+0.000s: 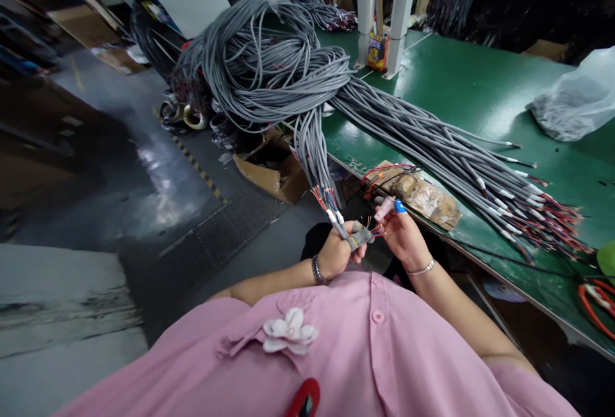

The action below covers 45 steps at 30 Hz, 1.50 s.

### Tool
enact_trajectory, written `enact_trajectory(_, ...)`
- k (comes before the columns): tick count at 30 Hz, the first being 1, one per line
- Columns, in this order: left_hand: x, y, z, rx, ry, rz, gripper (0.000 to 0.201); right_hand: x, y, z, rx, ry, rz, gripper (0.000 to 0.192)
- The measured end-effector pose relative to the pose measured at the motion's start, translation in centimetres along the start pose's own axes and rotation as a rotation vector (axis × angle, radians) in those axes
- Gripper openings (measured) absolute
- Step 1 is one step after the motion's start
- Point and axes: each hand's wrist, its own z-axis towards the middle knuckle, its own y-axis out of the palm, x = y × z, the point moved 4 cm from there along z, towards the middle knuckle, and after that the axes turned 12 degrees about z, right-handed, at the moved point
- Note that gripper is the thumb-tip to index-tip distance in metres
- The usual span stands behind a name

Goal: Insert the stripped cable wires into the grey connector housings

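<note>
My left hand (339, 250) grips the end of a grey cable (314, 167) that hangs down from a big heap of grey cables (269, 65) on the green bench (461, 90). Thin coloured wires (372, 228) fan out of the cable end between my hands. My right hand (403, 234), with a pink and a blue finger cot on its fingertips, pinches those coloured wires. Both hands are held just off the bench's near edge, above my lap.
More grey cables with stripped red ends (528, 205) lie spread across the bench. A taped brown pad (418, 196) sits at the bench edge. A clear plastic bag (576, 100) lies far right. An open cardboard box (273, 170) stands on the floor. White posts (398, 13) rise at the back.
</note>
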Motion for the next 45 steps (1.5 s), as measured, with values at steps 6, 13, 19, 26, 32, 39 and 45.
enact_trajectory(6,0.1,0.0,0.3,0.024,-0.008,-0.032,0.033,-0.2,0.3,-0.2,-0.034,-0.025,-0.053,0.033)
enact_trajectory(13,0.4,0.1,0.7,0.030,-0.002,-0.067,0.035,0.3,0.1,0.5,0.013,0.005,0.030,0.034)
enact_trajectory(19,0.6,0.2,1.0,0.032,-0.018,-0.073,0.036,0.1,0.4,0.6,0.048,-0.031,0.029,0.032)
enact_trajectory(26,0.1,0.2,1.1,0.020,-0.022,-0.009,0.037,0.4,0.3,0.7,0.043,-0.021,0.023,0.035)
enact_trajectory(32,-0.2,-0.3,0.4,-0.009,0.015,0.063,0.036,0.4,-0.3,-0.6,-0.073,0.173,-0.050,0.050)
enact_trajectory(39,-0.4,-0.7,0.0,-0.042,0.030,0.168,0.033,0.1,-0.5,-3.0,-0.167,0.100,-0.438,0.024)
enact_trajectory(45,-0.6,0.1,0.3,-0.216,-0.020,0.214,0.031,-0.4,0.7,-3.4,-0.168,-0.039,-0.623,0.023)
